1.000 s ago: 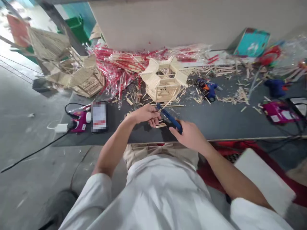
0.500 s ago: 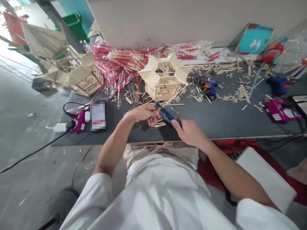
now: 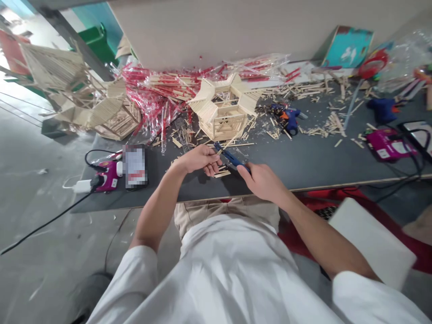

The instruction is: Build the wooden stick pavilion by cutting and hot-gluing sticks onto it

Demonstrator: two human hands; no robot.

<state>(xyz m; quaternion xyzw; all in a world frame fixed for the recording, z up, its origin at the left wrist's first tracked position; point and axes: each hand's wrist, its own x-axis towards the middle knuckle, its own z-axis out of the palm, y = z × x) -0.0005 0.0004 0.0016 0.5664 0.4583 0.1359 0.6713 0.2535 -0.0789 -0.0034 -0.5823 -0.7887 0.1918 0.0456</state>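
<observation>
A person's left hand (image 3: pixel 198 160) curled around a thin craft stick (image 3: pixel 227 142) above a dark worktable (image 3: pixel 313 164), while the right hand (image 3: pixel 261 182) held the end of a blue tool (image 3: pixel 230 156) under bent fingers, the tool's tip reaching the left hand. Loose sticks (image 3: pixel 222 173) lay just beneath the left hand. Beyond the hands stood a hexagonal stick model (image 3: pixel 221 114), near a blue glue gun (image 3: pixel 287 118) and red-wrapped stick bundles (image 3: pixel 151 92).
</observation>
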